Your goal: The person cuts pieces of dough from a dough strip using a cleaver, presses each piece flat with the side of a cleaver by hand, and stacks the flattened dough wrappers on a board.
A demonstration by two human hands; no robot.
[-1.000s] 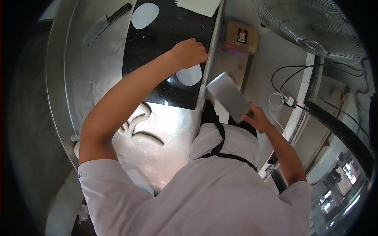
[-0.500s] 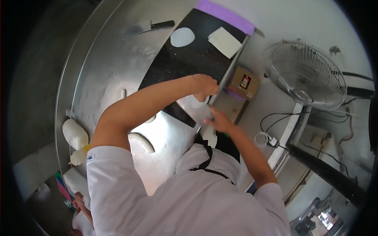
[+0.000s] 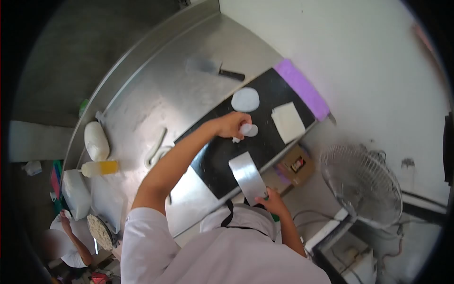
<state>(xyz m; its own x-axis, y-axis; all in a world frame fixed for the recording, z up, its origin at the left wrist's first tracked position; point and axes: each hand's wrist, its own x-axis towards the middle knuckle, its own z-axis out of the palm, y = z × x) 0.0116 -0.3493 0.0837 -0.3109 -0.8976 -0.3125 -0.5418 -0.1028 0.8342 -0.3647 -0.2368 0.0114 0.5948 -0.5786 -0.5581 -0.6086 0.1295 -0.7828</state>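
My left hand point(image 3: 232, 125) is over the black board point(image 3: 215, 163), its fingers closed on a thin white dough round point(image 3: 248, 129) that hangs bent from them. Beyond it another flat dough round point(image 3: 245, 99) lies on the board. Closed round the handle of a broad cleaver point(image 3: 248, 176), my right hand point(image 3: 273, 201) is at the board's near edge, with the blade over the board. A stack of pale square sheets point(image 3: 288, 122) lies at the board's right part. Dough strips point(image 3: 155, 150) rest on the steel table, partly behind my left forearm.
A second cleaver point(image 3: 231, 75) lies behind the board, a purple cloth point(image 3: 302, 90) at its far end. At left are a yellow bottle point(image 3: 100, 168) and white bags point(image 3: 96, 141). A co-worker point(image 3: 71, 239) is at lower left. A fan point(image 3: 362, 187) stands right.
The view has swung, showing more table and the co-worker. My left hand has lifted the near dough round off the board. The cleaver in my right hand has come over the board.
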